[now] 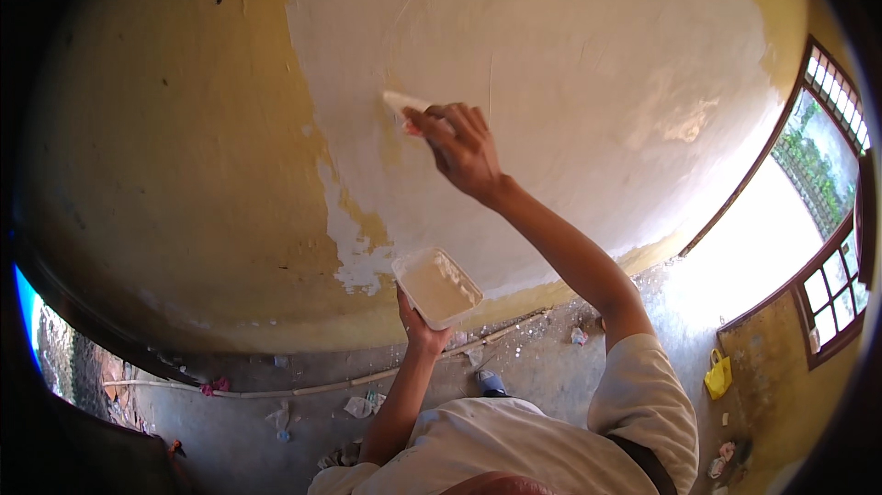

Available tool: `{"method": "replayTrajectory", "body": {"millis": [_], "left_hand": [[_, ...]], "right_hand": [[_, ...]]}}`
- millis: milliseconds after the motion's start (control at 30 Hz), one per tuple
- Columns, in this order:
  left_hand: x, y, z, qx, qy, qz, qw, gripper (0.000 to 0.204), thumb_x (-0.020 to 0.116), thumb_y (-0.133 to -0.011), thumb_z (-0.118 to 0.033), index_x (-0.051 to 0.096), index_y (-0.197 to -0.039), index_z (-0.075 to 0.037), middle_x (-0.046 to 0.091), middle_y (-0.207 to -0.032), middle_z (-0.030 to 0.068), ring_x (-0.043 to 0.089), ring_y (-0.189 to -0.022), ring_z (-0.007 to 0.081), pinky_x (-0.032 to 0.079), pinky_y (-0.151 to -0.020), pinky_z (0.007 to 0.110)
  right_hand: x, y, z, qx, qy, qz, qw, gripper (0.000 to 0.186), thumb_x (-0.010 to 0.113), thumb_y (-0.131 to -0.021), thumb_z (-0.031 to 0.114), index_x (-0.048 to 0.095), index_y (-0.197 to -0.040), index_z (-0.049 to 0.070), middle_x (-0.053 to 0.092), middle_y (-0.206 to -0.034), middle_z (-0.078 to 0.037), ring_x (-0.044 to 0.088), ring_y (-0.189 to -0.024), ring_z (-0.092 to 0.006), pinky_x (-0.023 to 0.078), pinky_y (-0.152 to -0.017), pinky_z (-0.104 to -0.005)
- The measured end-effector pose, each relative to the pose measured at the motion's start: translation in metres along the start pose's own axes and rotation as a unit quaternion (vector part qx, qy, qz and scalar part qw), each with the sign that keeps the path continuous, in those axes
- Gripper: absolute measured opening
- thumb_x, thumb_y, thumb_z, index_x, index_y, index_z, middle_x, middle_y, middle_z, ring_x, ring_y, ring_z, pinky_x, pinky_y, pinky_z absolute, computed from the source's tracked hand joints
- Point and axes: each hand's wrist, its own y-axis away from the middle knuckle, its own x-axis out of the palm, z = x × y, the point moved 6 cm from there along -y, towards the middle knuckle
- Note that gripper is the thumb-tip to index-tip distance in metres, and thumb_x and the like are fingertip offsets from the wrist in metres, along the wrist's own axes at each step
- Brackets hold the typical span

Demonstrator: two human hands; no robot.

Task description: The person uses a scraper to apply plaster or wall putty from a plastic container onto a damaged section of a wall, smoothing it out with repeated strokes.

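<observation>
My right hand point(467, 147) grips a putty knife point(402, 104), its pale, putty-coated blade at the wall point(542, 45). Around the blade, off-white filler covers much of the yellow wall, with a ragged border and a bare yellow strip just below the knife. Lower down, my left hand point(423, 328) supports a square, whitish plastic tub point(439, 288) from beneath and the side. Cream-coloured putty lies inside it, some smeared on the walls. The fingers under the tub are mostly hidden.
A long bamboo pole point(317, 391) lies on the grey floor along the wall's foot. Plastic scraps point(360, 405) and white spatters are scattered there. At right are a yellow bag point(718, 374), a bright doorway point(749, 219) and a barred window point(834, 279).
</observation>
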Motion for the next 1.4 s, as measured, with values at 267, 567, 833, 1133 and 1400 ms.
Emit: {"method": "replayTrajectory", "body": {"millis": [267,567,833,1133,1400], "left_hand": [[-0.002,-0.002,-0.013,0.026,0.016,0.0,1.0,0.059,0.052,-0.096,-0.062,0.056,-0.138,-0.02,0.063,-0.132,0.0011,0.061,-0.121,0.0243,0.049,-0.104,0.047],[-0.006,0.0,-0.019,0.02,0.032,0.016,0.999,0.055,0.051,-0.098,-0.06,0.055,-0.137,-0.02,0.063,-0.13,0.0006,0.061,-0.121,0.0245,0.049,-0.104,0.049],[-0.009,0.007,-0.022,0.036,-0.012,0.009,0.999,0.055,0.05,-0.098,-0.06,0.054,-0.138,-0.021,0.061,-0.132,0.0001,0.058,-0.123,0.0228,0.048,-0.105,0.047],[-0.021,0.009,-0.013,0.048,-0.027,0.001,0.998,0.057,0.052,-0.098,-0.059,0.053,-0.138,-0.019,0.061,-0.132,0.0004,0.058,-0.123,0.0228,0.047,-0.106,0.046],[-0.023,0.001,-0.005,0.017,-0.032,-0.011,0.999,0.059,0.049,-0.097,-0.063,0.052,-0.142,-0.024,0.059,-0.136,-0.0028,0.056,-0.128,0.0216,0.043,-0.109,0.049]], "right_hand": [[-0.093,-0.156,-0.093,-0.052,0.156,-0.183,0.969,0.036,0.076,-0.083,0.005,0.075,-0.116,0.018,0.07,-0.102,-0.002,0.065,-0.086,-0.0201,0.051,-0.073,-0.0352],[0.031,-0.009,-0.012,-0.115,0.172,0.019,0.978,0.057,0.071,-0.081,0.014,0.06,-0.137,0.016,0.063,-0.111,-0.002,0.065,-0.096,-0.018,0.057,-0.076,-0.032],[0.019,0.102,0.019,0.023,0.006,0.098,0.995,0.051,0.078,-0.075,0.006,0.069,-0.124,0.016,0.068,-0.104,-0.003,0.067,-0.085,-0.0173,0.055,-0.069,-0.0322],[-0.087,0.014,-0.103,0.218,0.149,-0.305,0.915,0.034,0.076,-0.087,0.01,0.074,-0.12,0.018,0.066,-0.1,-0.004,0.064,-0.079,-0.0205,0.053,-0.063,-0.0327],[0.058,0.102,0.025,0.117,0.098,0.012,0.988,0.053,0.074,-0.08,0.008,0.067,-0.131,0.019,0.067,-0.113,-0.003,0.066,-0.09,-0.0248,0.058,-0.074,-0.0354]]}}
